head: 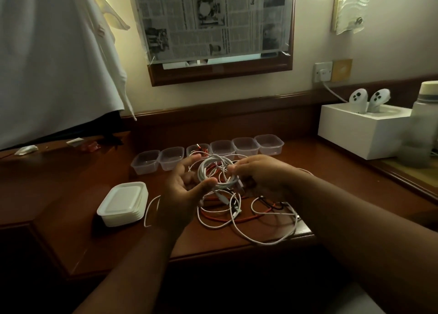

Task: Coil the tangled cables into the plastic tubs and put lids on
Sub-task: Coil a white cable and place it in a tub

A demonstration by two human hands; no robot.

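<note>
Nearest, a loose tangle of white and red cables (239, 215) sprawls over the near edge of the wooden desk (71, 237), one wide white loop reaching almost to the lip. Left of that tangle sits a stack of lids (122, 204), white and nested, well apart from the hands.

Above the tangle, both hands work a white coil (216, 171) lifted off the desk. The left hand (182, 190) lies palm up with its thumb pressing the coil's lower turn against the fingers, so it pinches the cable. The right hand (258, 171) comes in from the right, fingers curled round the coil's right side; the light is dim, and the fingertips there look to be gripping the strands, though that is hard to make out. The two hands are close together, joined by the coil.

Beyond them a row of six clear plastic tubs (246, 146) runs left to right across the desk, all unlidded. The third tub from the left (198, 148) holds some red and white cable; the others look bare.

Far right stands a white box (362, 133) with two white controllers (368, 100) set in its top, and a pale bottle (424, 114) just beside it. On the far wall hangs a wood-framed mirror covered with newspaper (213, 19).
</note>
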